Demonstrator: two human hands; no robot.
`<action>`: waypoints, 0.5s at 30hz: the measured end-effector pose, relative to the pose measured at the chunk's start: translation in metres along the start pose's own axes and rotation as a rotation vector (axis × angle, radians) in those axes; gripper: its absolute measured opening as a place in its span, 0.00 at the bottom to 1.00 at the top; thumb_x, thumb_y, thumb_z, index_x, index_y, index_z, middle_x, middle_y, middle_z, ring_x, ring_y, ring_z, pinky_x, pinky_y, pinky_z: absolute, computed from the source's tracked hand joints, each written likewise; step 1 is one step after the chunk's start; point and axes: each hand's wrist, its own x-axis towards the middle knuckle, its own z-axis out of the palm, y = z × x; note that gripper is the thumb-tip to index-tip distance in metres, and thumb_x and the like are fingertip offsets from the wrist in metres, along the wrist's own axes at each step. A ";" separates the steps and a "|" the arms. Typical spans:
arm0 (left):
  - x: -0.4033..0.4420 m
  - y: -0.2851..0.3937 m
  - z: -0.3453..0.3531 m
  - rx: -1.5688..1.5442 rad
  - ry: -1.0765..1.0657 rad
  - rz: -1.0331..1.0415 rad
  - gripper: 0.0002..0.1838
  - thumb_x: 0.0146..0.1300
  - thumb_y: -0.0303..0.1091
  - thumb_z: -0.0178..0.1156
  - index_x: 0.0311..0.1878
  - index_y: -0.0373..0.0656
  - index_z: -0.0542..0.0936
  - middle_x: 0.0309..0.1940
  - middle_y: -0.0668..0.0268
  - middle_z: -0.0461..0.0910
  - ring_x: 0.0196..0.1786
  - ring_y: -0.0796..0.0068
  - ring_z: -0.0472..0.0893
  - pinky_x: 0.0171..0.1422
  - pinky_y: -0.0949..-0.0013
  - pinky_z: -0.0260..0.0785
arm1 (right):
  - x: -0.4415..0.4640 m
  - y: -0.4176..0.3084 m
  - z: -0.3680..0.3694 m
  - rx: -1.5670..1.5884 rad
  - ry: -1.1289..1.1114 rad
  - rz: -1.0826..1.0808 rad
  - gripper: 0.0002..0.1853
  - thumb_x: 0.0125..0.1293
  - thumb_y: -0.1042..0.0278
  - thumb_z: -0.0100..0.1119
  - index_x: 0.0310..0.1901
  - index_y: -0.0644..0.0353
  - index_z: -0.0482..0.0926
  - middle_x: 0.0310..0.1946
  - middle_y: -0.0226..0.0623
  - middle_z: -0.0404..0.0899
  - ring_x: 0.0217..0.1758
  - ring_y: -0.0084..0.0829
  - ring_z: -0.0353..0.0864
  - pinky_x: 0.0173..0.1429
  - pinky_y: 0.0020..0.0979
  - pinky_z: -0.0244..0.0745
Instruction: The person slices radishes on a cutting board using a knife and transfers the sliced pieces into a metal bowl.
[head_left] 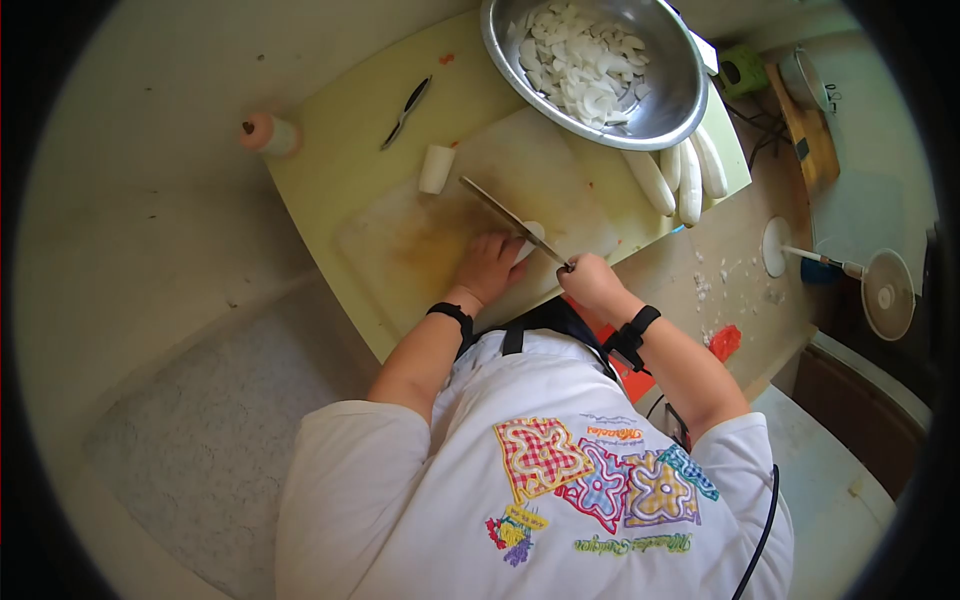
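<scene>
In the head view, my right hand [592,282] is wrapped round the handle of a kitchen knife [500,212]. Its blade slants up and left across a cutting board [545,165]. My left hand [488,265] presses a piece of peeled white radish [523,250] to the board, fingertips close to the blade. A pale slice [535,231] shows beside the blade, partly hidden by it. Further up the board stands a short cut radish chunk [436,170], which neither hand touches.
A steel bowl [695,75] of white slices stands at the table's far side. Several whole peeled radishes [690,185] lie below it. A peeler [406,112] and a pink-topped bottle [270,134] are on the left. A fan [887,293] stands off to the right.
</scene>
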 end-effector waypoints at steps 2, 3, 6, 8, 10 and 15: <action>0.002 0.000 -0.003 0.007 0.013 0.012 0.25 0.54 0.39 0.70 0.56 0.47 0.78 0.48 0.56 0.74 0.51 0.52 0.75 0.56 0.53 0.71 | 0.005 0.003 -0.002 -0.018 0.014 -0.008 0.16 0.60 0.62 0.58 0.34 0.70 0.84 0.33 0.61 0.83 0.39 0.58 0.83 0.49 0.46 0.78; 0.001 0.000 -0.002 0.016 0.018 0.023 0.25 0.54 0.39 0.70 0.56 0.47 0.78 0.48 0.56 0.74 0.51 0.52 0.75 0.56 0.53 0.71 | 0.006 0.004 -0.002 -0.040 0.017 -0.009 0.16 0.60 0.61 0.58 0.34 0.70 0.84 0.33 0.60 0.83 0.39 0.58 0.83 0.48 0.46 0.78; -0.001 -0.001 0.002 0.029 0.027 0.012 0.26 0.54 0.39 0.70 0.56 0.46 0.77 0.47 0.56 0.74 0.50 0.52 0.75 0.55 0.53 0.71 | -0.003 0.009 -0.001 0.075 0.126 -0.069 0.18 0.62 0.56 0.60 0.37 0.68 0.83 0.32 0.58 0.83 0.38 0.58 0.83 0.46 0.47 0.78; -0.001 -0.001 0.003 0.035 0.059 0.027 0.26 0.53 0.39 0.70 0.55 0.44 0.75 0.48 0.54 0.74 0.49 0.50 0.76 0.54 0.52 0.71 | -0.005 0.018 0.004 0.102 0.198 -0.164 0.19 0.65 0.54 0.61 0.38 0.67 0.81 0.28 0.55 0.81 0.33 0.53 0.83 0.41 0.45 0.77; -0.002 0.000 0.006 0.016 0.079 0.026 0.26 0.53 0.39 0.70 0.54 0.43 0.75 0.49 0.53 0.74 0.50 0.49 0.76 0.54 0.51 0.71 | -0.011 0.023 0.010 0.128 0.264 -0.250 0.20 0.67 0.51 0.62 0.38 0.66 0.79 0.25 0.52 0.80 0.28 0.48 0.82 0.35 0.42 0.76; -0.003 -0.003 0.006 0.009 0.089 0.022 0.24 0.54 0.38 0.70 0.52 0.41 0.73 0.51 0.51 0.74 0.52 0.46 0.76 0.56 0.50 0.71 | -0.030 0.019 0.018 0.037 0.304 -0.305 0.18 0.70 0.53 0.58 0.37 0.62 0.70 0.26 0.53 0.80 0.33 0.59 0.79 0.38 0.52 0.72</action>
